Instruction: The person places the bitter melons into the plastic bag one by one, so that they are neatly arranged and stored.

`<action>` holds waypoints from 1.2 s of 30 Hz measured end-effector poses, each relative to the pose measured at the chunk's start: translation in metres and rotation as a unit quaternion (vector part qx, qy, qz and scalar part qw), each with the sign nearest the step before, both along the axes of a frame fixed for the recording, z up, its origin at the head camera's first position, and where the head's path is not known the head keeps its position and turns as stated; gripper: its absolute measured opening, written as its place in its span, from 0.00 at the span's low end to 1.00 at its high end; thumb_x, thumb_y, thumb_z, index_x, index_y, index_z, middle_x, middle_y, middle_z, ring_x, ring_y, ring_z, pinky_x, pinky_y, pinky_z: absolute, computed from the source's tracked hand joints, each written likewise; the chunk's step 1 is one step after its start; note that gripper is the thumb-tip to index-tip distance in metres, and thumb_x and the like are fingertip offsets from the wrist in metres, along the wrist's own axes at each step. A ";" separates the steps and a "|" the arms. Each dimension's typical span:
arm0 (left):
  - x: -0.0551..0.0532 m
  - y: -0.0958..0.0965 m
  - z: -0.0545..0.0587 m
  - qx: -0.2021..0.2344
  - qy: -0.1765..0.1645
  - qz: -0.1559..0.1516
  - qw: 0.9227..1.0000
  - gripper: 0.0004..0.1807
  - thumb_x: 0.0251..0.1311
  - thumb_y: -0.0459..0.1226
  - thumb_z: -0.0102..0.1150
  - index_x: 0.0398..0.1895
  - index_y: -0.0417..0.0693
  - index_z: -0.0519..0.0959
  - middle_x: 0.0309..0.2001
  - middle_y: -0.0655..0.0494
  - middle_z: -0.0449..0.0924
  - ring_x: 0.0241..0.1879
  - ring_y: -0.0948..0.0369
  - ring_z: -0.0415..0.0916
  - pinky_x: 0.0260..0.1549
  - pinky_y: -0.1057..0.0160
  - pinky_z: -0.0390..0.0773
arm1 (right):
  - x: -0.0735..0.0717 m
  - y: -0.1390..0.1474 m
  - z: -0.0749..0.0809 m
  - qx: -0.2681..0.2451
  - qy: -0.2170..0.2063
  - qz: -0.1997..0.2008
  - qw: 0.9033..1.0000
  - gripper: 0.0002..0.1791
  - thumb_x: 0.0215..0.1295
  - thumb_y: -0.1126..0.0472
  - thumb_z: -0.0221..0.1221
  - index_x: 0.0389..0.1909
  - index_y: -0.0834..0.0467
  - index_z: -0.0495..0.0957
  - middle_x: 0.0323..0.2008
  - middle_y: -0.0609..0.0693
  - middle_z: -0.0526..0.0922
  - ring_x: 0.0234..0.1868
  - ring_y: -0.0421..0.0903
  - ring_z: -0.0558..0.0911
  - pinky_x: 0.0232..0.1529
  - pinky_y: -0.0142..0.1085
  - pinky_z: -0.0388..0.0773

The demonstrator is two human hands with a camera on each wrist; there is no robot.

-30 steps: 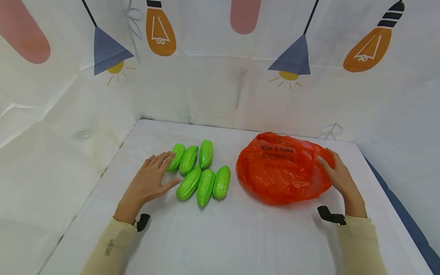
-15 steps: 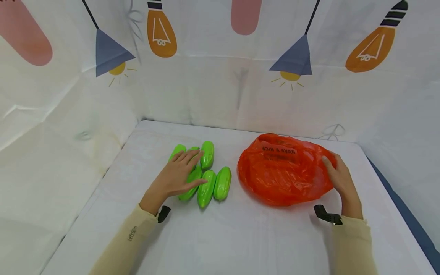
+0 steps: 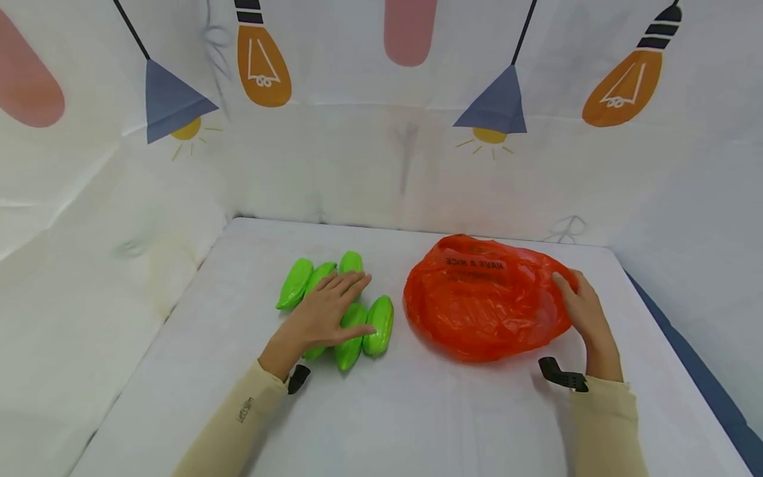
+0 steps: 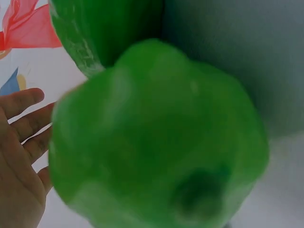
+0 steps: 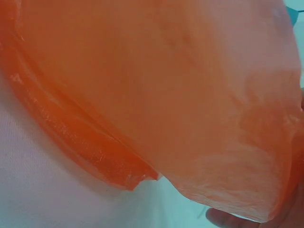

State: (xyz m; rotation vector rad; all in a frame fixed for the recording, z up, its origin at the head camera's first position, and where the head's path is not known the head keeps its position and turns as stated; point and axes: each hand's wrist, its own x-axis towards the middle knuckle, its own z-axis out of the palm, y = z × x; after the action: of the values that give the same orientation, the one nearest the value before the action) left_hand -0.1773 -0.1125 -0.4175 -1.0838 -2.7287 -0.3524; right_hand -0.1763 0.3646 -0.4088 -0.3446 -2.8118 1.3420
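Observation:
Several glossy green cucumbers [image 3: 379, 326], ribbed and perhaps plastic, lie grouped left of the table's middle. Over them is my left hand [image 3: 324, 317], its fingers straight and spread and its palm down, hiding parts of some. Whether it touches them I cannot tell. A cucumber end [image 4: 156, 128] fills most of the left wrist view, beside the outstretched fingers. To their right lies a red plastic bag [image 3: 485, 305] with print on it, its mouth towards me. My right hand [image 3: 586, 308] holds its right edge, thumb on the near side and fingers behind the film.
The white table [image 3: 441, 424] meets a white cloth wall [image 3: 352, 172] printed with lamps and bulbs at the back. More cloth hangs at the left and right sides. A dark blue strip [image 3: 685, 351] runs along the table's right edge.
My left hand has moved right, from beside the cucumbers to above them. The right hand keeps its hold on the bag. The head view has shifted slightly.

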 end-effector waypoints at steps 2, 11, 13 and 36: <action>0.001 0.001 -0.002 0.004 -0.001 -0.007 1.000 0.52 0.59 0.74 0.38 0.74 0.46 0.60 0.72 0.50 0.64 0.72 0.52 0.61 0.71 0.46 0.58 | -0.001 -0.001 -0.001 0.005 -0.003 0.000 1.000 0.41 0.76 0.38 0.36 0.75 0.65 0.47 0.66 0.71 0.63 0.57 0.62 0.71 0.30 0.17 0.73; 0.004 0.011 -0.009 -0.025 -0.066 -0.011 0.997 0.54 0.53 0.72 0.52 0.76 0.49 0.57 0.74 0.53 0.61 0.74 0.53 0.56 0.74 0.50 0.52 | -0.005 0.002 -0.003 0.006 -0.004 -0.016 1.000 0.40 0.76 0.39 0.36 0.74 0.66 0.48 0.67 0.71 0.62 0.60 0.65 0.69 0.29 0.16 0.71; 0.003 0.012 -0.011 -0.030 -0.075 -0.013 0.997 0.55 0.51 0.71 0.55 0.76 0.49 0.57 0.74 0.53 0.60 0.75 0.53 0.55 0.75 0.51 0.51 | -0.005 0.002 -0.004 0.001 -0.007 -0.015 1.000 0.41 0.75 0.38 0.36 0.75 0.65 0.47 0.68 0.71 0.61 0.61 0.66 0.68 0.30 0.17 0.74; 0.003 0.011 -0.021 -0.062 -0.129 -0.030 0.989 0.67 0.37 0.71 0.68 0.77 0.46 0.53 0.75 0.50 0.59 0.76 0.51 0.51 0.75 0.49 0.49 | -0.009 0.002 -0.008 0.002 -0.017 -0.006 1.000 0.39 0.76 0.40 0.36 0.73 0.66 0.51 0.64 0.71 0.65 0.52 0.56 0.74 0.30 0.20 0.76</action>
State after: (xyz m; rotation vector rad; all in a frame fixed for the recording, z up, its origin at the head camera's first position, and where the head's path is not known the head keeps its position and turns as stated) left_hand -0.1742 -0.1020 -0.4385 -1.2332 -2.9851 -0.3588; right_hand -0.1852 0.3669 -0.4172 -0.3878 -2.8346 1.3400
